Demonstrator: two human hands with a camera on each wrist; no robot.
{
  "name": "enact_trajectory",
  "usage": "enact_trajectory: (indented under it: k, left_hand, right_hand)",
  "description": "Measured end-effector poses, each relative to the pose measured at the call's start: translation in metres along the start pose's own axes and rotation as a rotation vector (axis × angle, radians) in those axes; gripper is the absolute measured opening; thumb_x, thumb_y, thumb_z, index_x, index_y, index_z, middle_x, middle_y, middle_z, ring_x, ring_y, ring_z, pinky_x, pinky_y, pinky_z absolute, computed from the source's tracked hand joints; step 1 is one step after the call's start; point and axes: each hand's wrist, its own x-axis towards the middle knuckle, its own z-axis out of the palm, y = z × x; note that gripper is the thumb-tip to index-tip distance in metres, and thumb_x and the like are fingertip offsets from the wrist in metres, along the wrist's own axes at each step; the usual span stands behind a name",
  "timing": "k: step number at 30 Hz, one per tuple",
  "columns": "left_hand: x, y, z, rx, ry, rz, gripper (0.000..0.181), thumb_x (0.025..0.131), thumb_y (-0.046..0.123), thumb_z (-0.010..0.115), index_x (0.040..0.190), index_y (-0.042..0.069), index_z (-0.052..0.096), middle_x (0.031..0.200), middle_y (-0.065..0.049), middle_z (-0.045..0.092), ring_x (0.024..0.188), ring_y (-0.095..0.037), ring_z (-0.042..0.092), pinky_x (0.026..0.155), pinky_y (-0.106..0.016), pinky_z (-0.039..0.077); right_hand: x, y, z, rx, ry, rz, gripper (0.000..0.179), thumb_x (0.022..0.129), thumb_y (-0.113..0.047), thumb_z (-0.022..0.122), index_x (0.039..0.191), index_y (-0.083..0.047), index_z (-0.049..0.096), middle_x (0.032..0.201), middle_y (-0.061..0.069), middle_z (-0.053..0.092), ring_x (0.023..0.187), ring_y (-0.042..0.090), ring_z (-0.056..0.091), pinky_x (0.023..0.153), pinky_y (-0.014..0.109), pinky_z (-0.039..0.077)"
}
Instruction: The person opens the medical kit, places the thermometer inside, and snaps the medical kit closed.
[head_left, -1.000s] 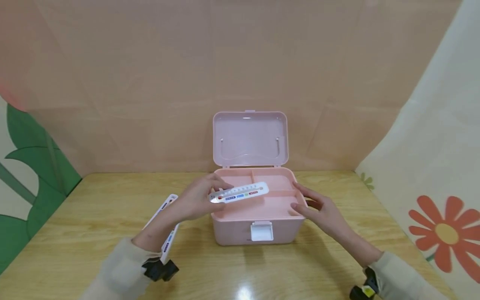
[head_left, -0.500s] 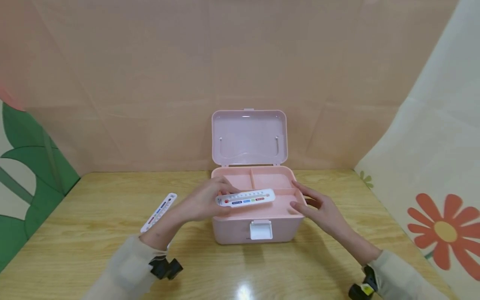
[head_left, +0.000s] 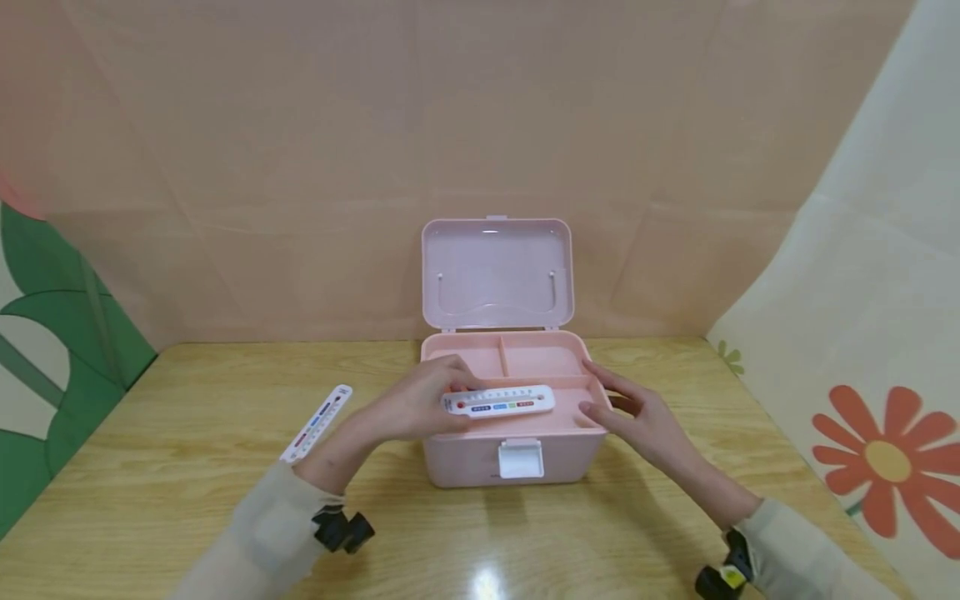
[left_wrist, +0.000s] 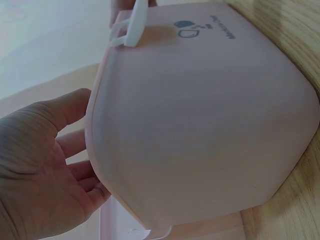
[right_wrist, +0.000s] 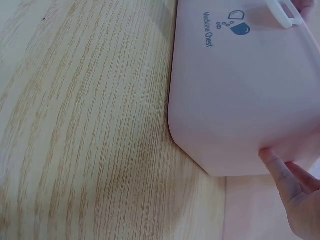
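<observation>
The pink medicine chest stands on the table with its lid up, and a divided tray shows inside. My left hand pinches a white wall-type thermometer by its left end, low over the tray's front compartment. In the left wrist view the chest's wall hides that thermometer, and the left hand reaches over the rim. My right hand grips the chest's right side at the rim. Its fingertips press the outer wall in the right wrist view.
A second white thermometer lies on the wooden table, left of the chest and partly behind my left forearm. A white latch hangs at the chest's front. A brown sheet rises behind the table.
My left hand has moved slightly right and lower with the thermometer, which now lies nearer level over the front compartment. The forearm now covers the other table thermometer seen earlier. My right hand stays put.
</observation>
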Motion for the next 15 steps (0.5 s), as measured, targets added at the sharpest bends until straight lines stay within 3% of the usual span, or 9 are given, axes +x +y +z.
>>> enact_trajectory:
  k: [7, 12, 15]
  left_hand:
    - [0.0023, -0.0007, 0.0043, -0.019, 0.007, -0.036, 0.040, 0.076, 0.006, 0.075, 0.116, 0.001, 0.068, 0.103, -0.003, 0.062, 0.099, -0.017, 0.055, 0.087, -0.031, 0.046]
    - [0.0035, 0.0017, 0.0079, -0.033, 0.057, -0.111, 0.035, 0.077, 0.007, 0.077, 0.110, 0.005, 0.070, 0.102, -0.002, 0.063, 0.102, -0.019, 0.057, 0.093, -0.037, 0.047]
    - [0.0030, 0.0031, 0.0093, 0.009, 0.103, -0.103, 0.030, 0.075, 0.008, 0.078, 0.105, 0.005, 0.071, 0.097, -0.002, 0.063, 0.097, -0.019, 0.057, 0.090, -0.037, 0.048]
  right_hand:
    - [0.0006, 0.0016, 0.0010, 0.013, 0.012, -0.031, 0.058, 0.090, -0.030, 0.067, 0.144, -0.020, 0.046, 0.148, 0.012, 0.043, 0.123, 0.032, 0.053, 0.086, 0.011, 0.044]
    - [-0.0003, 0.0016, 0.0008, 0.013, 0.014, -0.029, 0.059, 0.090, -0.030, 0.067, 0.144, -0.020, 0.046, 0.148, 0.012, 0.043, 0.123, 0.031, 0.053, 0.086, 0.010, 0.044]
    - [-0.0006, 0.0014, 0.0004, 0.013, 0.013, -0.027, 0.059, 0.090, -0.030, 0.067, 0.144, -0.021, 0.045, 0.148, 0.011, 0.043, 0.124, 0.030, 0.052, 0.086, 0.009, 0.044]
